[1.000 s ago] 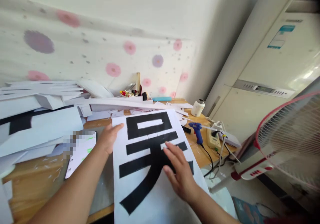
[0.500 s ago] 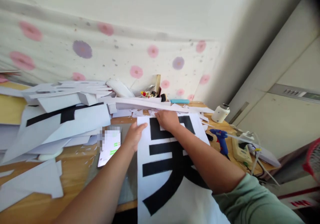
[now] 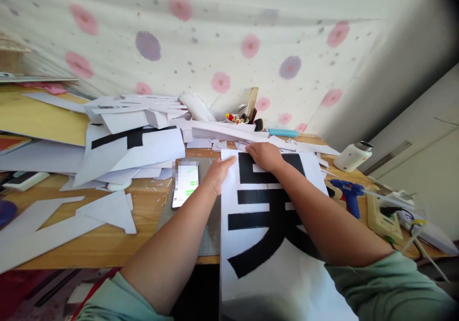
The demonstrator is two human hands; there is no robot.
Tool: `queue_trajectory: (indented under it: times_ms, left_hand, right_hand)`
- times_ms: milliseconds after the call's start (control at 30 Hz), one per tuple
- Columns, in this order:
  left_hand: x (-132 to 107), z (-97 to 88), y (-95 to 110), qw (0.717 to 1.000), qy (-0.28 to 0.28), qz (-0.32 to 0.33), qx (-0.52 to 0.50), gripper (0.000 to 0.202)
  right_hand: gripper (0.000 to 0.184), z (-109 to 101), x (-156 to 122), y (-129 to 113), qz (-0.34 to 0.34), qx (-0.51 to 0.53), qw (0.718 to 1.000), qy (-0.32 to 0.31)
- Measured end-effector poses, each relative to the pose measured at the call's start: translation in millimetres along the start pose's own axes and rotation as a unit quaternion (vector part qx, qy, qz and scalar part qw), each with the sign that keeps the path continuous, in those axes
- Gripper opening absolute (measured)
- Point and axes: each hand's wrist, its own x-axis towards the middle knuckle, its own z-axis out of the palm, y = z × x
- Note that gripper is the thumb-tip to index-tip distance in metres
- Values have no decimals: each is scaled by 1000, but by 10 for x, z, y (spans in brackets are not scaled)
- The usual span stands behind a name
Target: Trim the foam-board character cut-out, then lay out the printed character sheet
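A large white sheet (image 3: 233,249) with a bold black printed character lies before me, its near part hanging past the table edge. My left hand (image 3: 218,172) grips its upper left edge, thumb on top and the other fingers hidden beneath. At the top edge my right hand (image 3: 266,156) is closed over the sheet, fingertips curled over the far side and partly hidden. The right forearm covers part of the black character (image 3: 251,220). Left of the sheet, close to my left hand, a phone (image 3: 185,186) with a lit screen lies on a grey mat (image 3: 210,235).
White offcuts (image 3: 107,213) and stacked boards (image 3: 150,154) cover the table's left side. Behind the sheet stands a container of tools (image 3: 238,120). To the right are a white bottle (image 3: 353,156), a blue glue gun (image 3: 347,194) and a power strip (image 3: 385,220) with cables.
My view has turned, so the whole scene sits further right and somewhat higher in the picture. Both hands keep about the same places on the sheet.
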Motion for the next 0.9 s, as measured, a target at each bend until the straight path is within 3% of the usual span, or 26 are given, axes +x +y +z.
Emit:
queue_trajectory:
  times_ms: [300,667,900]
  left_hand:
    - [-85,88,-88,999,-45,-23,-9,22]
    - [-114,87,-98,997,-71,-20,10,24]
    - [-148,81,-92,996,-82,-13,23,24]
  right_hand:
    - [46,51,-162,145,36,-46,998,-19]
    - [43,10,-219,97,50,-62,997,7]
    - [47,-23,-272,325,48,-33,998,-10]
